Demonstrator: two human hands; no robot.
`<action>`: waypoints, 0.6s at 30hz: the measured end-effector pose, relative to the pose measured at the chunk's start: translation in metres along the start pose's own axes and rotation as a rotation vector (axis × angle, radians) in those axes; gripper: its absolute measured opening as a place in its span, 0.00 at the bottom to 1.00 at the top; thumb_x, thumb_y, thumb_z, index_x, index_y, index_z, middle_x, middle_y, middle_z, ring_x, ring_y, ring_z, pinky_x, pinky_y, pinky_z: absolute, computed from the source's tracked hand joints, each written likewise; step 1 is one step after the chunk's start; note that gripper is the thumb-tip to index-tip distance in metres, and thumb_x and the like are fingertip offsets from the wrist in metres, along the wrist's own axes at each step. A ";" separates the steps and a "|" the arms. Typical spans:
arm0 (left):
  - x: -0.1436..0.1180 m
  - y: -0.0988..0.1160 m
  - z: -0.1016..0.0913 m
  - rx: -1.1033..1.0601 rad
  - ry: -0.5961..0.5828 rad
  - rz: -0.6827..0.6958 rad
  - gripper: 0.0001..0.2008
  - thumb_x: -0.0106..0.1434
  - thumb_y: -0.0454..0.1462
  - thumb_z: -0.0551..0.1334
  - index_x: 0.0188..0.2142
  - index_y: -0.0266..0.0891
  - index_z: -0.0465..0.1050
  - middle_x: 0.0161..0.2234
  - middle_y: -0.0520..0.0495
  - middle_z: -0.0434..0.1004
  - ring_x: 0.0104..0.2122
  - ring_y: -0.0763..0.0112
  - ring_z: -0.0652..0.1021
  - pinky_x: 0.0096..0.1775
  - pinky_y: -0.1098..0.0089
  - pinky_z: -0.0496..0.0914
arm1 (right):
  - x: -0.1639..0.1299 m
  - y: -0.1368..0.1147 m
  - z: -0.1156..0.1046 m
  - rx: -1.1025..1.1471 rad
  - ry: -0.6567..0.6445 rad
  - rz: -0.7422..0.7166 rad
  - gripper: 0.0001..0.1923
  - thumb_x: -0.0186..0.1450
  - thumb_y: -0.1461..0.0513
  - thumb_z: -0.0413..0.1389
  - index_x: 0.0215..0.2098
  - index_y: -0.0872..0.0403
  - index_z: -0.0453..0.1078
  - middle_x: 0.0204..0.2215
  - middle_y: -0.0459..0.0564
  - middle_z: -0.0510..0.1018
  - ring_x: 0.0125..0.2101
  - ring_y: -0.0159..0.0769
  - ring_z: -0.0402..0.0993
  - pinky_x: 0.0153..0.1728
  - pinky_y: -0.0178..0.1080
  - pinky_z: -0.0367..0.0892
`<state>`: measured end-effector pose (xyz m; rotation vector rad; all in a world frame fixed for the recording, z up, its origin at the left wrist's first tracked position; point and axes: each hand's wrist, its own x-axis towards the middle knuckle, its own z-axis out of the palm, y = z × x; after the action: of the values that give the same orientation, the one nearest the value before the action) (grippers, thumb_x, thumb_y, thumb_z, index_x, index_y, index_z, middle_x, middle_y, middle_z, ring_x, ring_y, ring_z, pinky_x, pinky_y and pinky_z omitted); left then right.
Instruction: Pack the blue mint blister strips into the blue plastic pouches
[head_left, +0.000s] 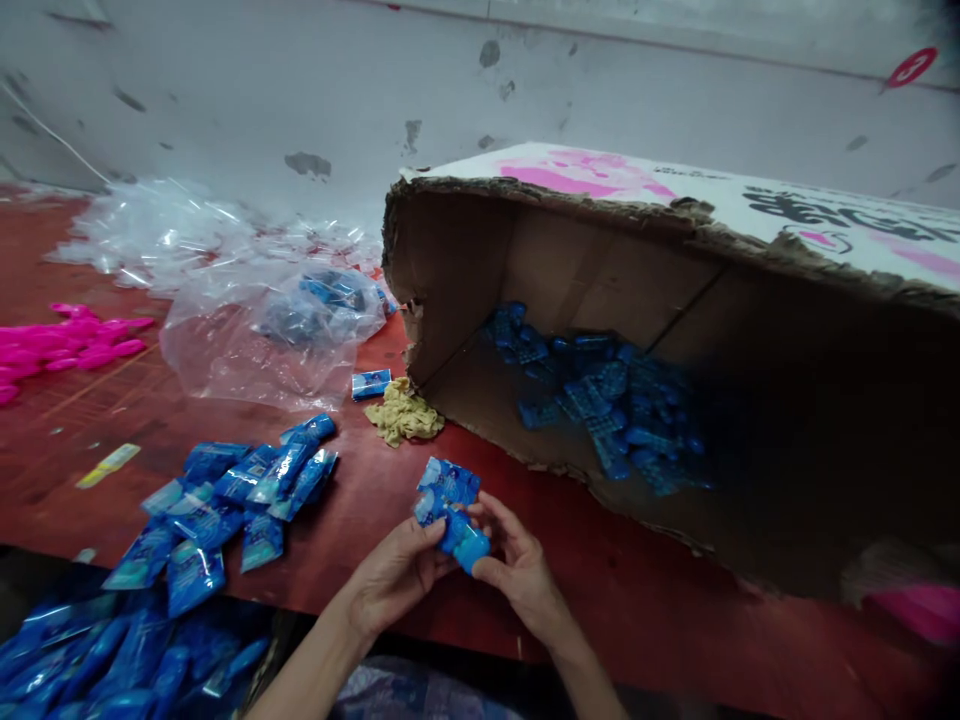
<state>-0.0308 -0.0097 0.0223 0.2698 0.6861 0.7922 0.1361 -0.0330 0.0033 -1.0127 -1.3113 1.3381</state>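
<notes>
Both hands meet near the front edge of the red table [525, 500]. My left hand [397, 575] and my right hand [517, 565] together hold a small blue plastic item [465, 540] in a clear packet, with a blue patterned piece [448, 485] sticking up behind it. A pile of filled blue packets [232, 500] lies to the left of my hands. A torn cardboard box [675, 330] on its side, to the right, holds several loose blue pieces [600, 400].
A heap of clear plastic bags [247, 290] lies at the back left, pink items [67, 345] at the far left. A crumpled yellow cloth [403, 415] sits by the box mouth. More blue packets [97, 650] fill a container below the table edge.
</notes>
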 end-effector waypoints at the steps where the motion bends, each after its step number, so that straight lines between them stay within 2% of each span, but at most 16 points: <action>1: 0.000 0.000 -0.001 -0.001 -0.024 -0.012 0.12 0.55 0.33 0.61 0.40 0.34 0.72 0.36 0.43 0.78 0.36 0.66 0.77 0.43 0.66 0.67 | 0.001 0.002 -0.001 0.009 -0.001 0.012 0.33 0.53 0.56 0.61 0.56 0.44 0.57 0.50 0.50 0.69 0.48 0.41 0.67 0.48 0.44 0.63; 5: 0.003 -0.003 -0.004 -0.003 -0.087 -0.065 0.12 0.54 0.31 0.61 0.40 0.34 0.72 0.36 0.44 0.78 0.36 0.67 0.77 0.41 0.66 0.67 | 0.005 0.008 0.000 0.158 -0.065 0.071 0.42 0.45 0.54 0.66 0.56 0.42 0.57 0.53 0.50 0.65 0.50 0.42 0.64 0.49 0.43 0.60; 8: 0.005 -0.006 -0.005 -0.026 -0.148 -0.076 0.12 0.54 0.30 0.61 0.40 0.33 0.72 0.36 0.45 0.78 0.37 0.68 0.76 0.43 0.67 0.66 | 0.007 0.009 0.002 0.371 -0.133 0.133 0.44 0.42 0.55 0.68 0.55 0.38 0.57 0.51 0.47 0.67 0.49 0.39 0.64 0.45 0.39 0.63; 10: 0.005 -0.007 -0.004 -0.039 -0.168 -0.074 0.12 0.54 0.29 0.61 0.40 0.33 0.73 0.36 0.45 0.78 0.37 0.69 0.76 0.44 0.68 0.65 | 0.008 0.009 0.003 0.428 -0.140 0.156 0.44 0.40 0.57 0.69 0.54 0.37 0.59 0.50 0.45 0.68 0.48 0.37 0.65 0.44 0.37 0.63; 13: 0.003 -0.010 -0.001 -0.032 -0.167 -0.049 0.11 0.55 0.31 0.61 0.40 0.34 0.73 0.36 0.45 0.78 0.36 0.70 0.76 0.43 0.69 0.65 | 0.008 0.010 0.003 0.439 -0.131 0.164 0.42 0.41 0.58 0.69 0.53 0.39 0.61 0.48 0.45 0.68 0.47 0.36 0.66 0.44 0.36 0.63; 18: 0.001 -0.021 0.004 -0.012 -0.113 0.007 0.12 0.57 0.33 0.60 0.41 0.35 0.73 0.36 0.45 0.78 0.34 0.72 0.76 0.41 0.70 0.66 | 0.005 0.011 0.006 0.466 -0.154 0.137 0.39 0.47 0.56 0.66 0.55 0.41 0.58 0.47 0.47 0.69 0.46 0.37 0.67 0.44 0.37 0.62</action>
<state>-0.0163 -0.0230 0.0152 0.3042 0.5744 0.7817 0.1288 -0.0290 -0.0074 -0.6951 -0.9810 1.7528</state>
